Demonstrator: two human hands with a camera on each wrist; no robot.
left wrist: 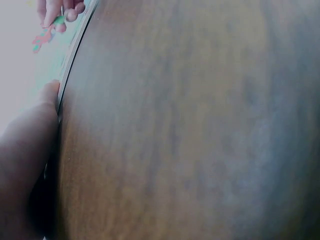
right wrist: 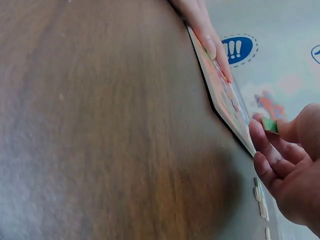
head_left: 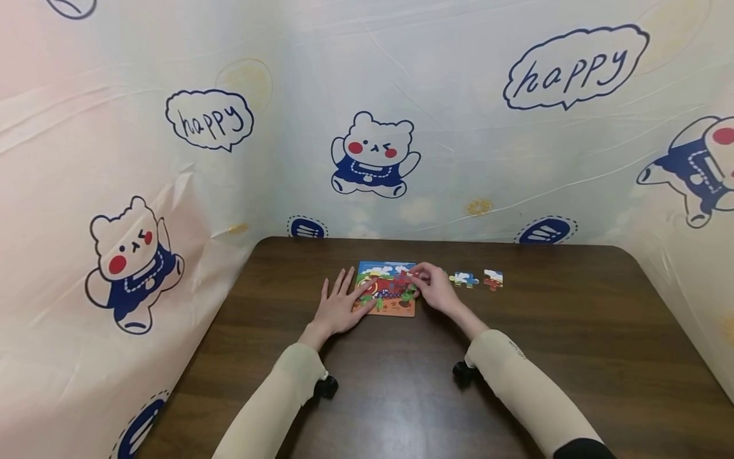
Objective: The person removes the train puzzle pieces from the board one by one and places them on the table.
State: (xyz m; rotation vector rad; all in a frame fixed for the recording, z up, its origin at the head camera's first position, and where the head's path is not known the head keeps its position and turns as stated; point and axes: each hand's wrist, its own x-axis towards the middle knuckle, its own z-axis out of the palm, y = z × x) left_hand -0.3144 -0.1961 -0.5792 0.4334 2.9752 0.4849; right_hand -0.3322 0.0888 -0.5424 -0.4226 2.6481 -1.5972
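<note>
Right hand (head_left: pixel 438 290) pinches puzzle piece (right wrist: pixel 270 125), probably light, stiff, best edge-held; left hand (head_left: pixel 337 310) lies spread on puzzle board (head_left: pixel 397 310).

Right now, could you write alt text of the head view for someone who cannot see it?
A right hand pinches a puzzle piece near the right edge of a jigsaw, while the left hand rests partly on it. Two loose pieces lie farther right on a brown table.
</note>
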